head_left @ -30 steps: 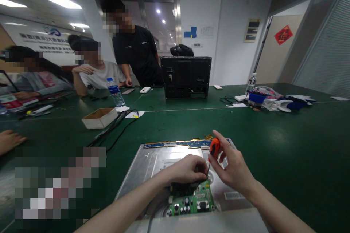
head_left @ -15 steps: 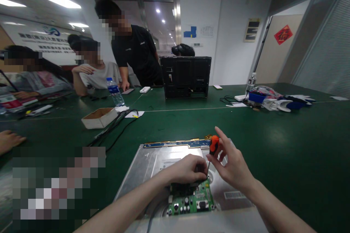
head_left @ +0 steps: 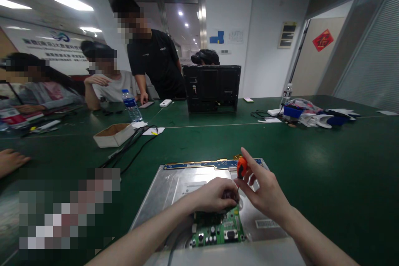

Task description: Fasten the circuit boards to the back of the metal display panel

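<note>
Gripping screwdriver [head_left: 241, 167] by orange handle, right hand [head_left: 264, 193] has fingers clamped round it, shaft tilted down-left toward top edge of circuit board [head_left: 218, 228]. Left hand [head_left: 215, 194] curled, fingertips bunched at shaft tip over board edge; cannot tell whether they pinch anything. Board lies on metal panel [head_left: 174, 191], near its front edge, on green table [head_left: 311, 166]. Beyond, left: cardboard box [head_left: 114, 134], cables [head_left: 131, 145], water bottle [head_left: 131, 106]. Black monitor [head_left: 212, 87] upright mid-table. Gloves [head_left: 324, 118] far right.

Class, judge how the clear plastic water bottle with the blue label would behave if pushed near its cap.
The clear plastic water bottle stands tall on a narrow base, so it would probably tip rather than slide. Its round body suggests it might then roll.
</note>
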`<move>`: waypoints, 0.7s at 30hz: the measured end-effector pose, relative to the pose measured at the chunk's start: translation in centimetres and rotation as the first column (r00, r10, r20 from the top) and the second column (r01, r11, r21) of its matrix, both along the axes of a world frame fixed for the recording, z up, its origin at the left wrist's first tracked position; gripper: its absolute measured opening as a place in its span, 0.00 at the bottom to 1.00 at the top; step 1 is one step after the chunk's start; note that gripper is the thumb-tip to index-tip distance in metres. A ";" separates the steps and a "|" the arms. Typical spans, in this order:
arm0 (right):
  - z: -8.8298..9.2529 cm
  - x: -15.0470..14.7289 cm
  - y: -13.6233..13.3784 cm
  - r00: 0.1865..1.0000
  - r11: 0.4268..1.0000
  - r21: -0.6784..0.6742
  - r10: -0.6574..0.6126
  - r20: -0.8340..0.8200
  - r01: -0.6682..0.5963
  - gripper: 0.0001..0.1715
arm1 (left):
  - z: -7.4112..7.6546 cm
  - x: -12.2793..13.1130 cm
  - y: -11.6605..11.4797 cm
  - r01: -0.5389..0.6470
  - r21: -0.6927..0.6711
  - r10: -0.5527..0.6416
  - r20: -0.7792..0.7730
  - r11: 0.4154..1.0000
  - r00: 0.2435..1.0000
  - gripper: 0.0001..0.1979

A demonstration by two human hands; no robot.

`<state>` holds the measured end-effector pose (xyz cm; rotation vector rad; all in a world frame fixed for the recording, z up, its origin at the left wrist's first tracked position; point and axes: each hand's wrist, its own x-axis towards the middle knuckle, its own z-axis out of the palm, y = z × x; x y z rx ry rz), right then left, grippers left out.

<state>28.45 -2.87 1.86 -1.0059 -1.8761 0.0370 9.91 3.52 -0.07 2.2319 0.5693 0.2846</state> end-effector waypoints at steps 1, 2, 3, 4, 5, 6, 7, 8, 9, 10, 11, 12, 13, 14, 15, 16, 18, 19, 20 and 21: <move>0.0 -0.1 -0.1 1.000 1.000 -0.006 -0.007 -0.006 0.007 0.41 | 0.0 0.0 0.0 0.003 0.011 -0.003 0.000 1.000 1.000 0.07; 0.1 -0.1 -0.2 1.000 1.000 -0.011 -0.016 -0.013 0.015 0.41 | 0.0 0.0 0.0 0.005 0.020 -0.005 -0.001 1.000 1.000 0.07; 0.2 -0.2 -0.3 1.000 1.000 -0.014 -0.021 -0.020 0.021 0.40 | -0.1 0.1 0.0 0.007 0.028 -0.007 -0.001 1.000 1.000 0.08; 0.2 -0.2 -0.3 0.999 1.000 -0.015 -0.024 -0.026 0.024 0.38 | -0.1 0.1 0.0 0.008 0.035 -0.008 -0.003 0.999 1.000 0.08; 0.3 -0.2 -0.4 0.999 1.000 -0.016 -0.027 -0.029 0.026 0.37 | -0.1 0.1 -0.1 0.010 0.040 -0.009 -0.005 0.999 1.000 0.09; 0.3 -0.2 -0.4 0.999 0.999 -0.015 -0.029 -0.028 0.029 0.35 | -0.1 0.1 -0.1 0.011 0.044 -0.011 -0.007 0.999 1.000 0.09; 0.3 -0.2 -0.4 0.999 0.999 -0.016 -0.033 -0.026 0.033 0.34 | -0.1 0.1 -0.1 0.012 0.048 -0.011 -0.010 0.999 1.000 0.10; 0.3 -0.1 -0.4 0.999 0.999 -0.018 -0.039 -0.024 0.039 0.33 | -0.1 0.1 -0.1 0.012 0.052 -0.011 -0.013 0.999 1.000 0.10; 0.3 -0.1 -0.3 0.999 0.999 -0.021 -0.046 -0.022 0.046 0.33 | -0.1 0.1 -0.1 0.012 0.057 -0.011 -0.016 0.998 1.000 0.10; 0.2 0.0 -0.2 0.998 0.998 -0.022 -0.054 -0.020 0.053 0.33 | -0.1 0.1 -0.2 0.012 0.061 -0.011 -0.019 0.998 1.000 0.09; 0.1 0.1 -0.1 0.998 0.998 -0.023 -0.058 -0.017 0.058 0.33 | -0.1 0.1 -0.2 0.012 0.066 -0.011 -0.023 0.998 1.000 0.08; 0.0 0.1 0.0 0.998 0.998 -0.023 -0.060 -0.014 0.060 0.33 | 0.0 0.1 -0.1 0.012 0.070 -0.010 -0.026 0.997 1.000 0.07; -0.1 0.2 0.0 0.998 0.998 -0.021 -0.060 -0.010 0.060 0.33 | 0.0 0.1 -0.1 0.013 0.073 -0.011 -0.029 0.997 1.000 0.07; -0.2 0.2 0.1 0.998 0.998 -0.018 -0.056 -0.005 0.055 0.34 | 0.0 0.1 -0.1 0.013 0.077 -0.011 -0.032 0.997 0.999 0.06; -0.2 0.2 0.1 0.999 0.999 -0.013 -0.049 0.001 0.049 0.35 | 0.0 0.1 -0.1 0.013 0.080 -0.011 -0.034 0.997 0.999 0.06; -0.2 0.2 0.2 0.999 0.999 -0.009 -0.044 0.007 0.044 0.36 | 0.1 0.1 -0.1 0.013 0.083 -0.010 -0.037 0.996 0.999 0.06; -0.2 0.1 0.1 0.999 0.999 0.001 -0.041 0.009 0.041 0.38 | 0.0 0.1 0.0 0.011 0.086 -0.007 -0.043 0.996 0.999 0.05; -0.1 0.0 0.0 0.999 0.999 0.004 -0.039 0.003 0.039 0.40 | 0.0 0.1 0.0 0.009 0.086 -0.005 -0.047 0.996 0.999 0.05; 0.0 0.0 -0.1 0.999 0.999 0.006 -0.037 -0.007 0.037 0.40 | 0.0 0.1 0.0 0.005 0.086 -0.001 -0.050 0.996 0.999 0.05; 0.0 -0.1 -0.1 0.999 0.999 0.008 -0.034 -0.019 0.034 0.41 | -0.1 0.1 0.0 0.001 0.085 0.004 -0.053 0.996 0.999 0.05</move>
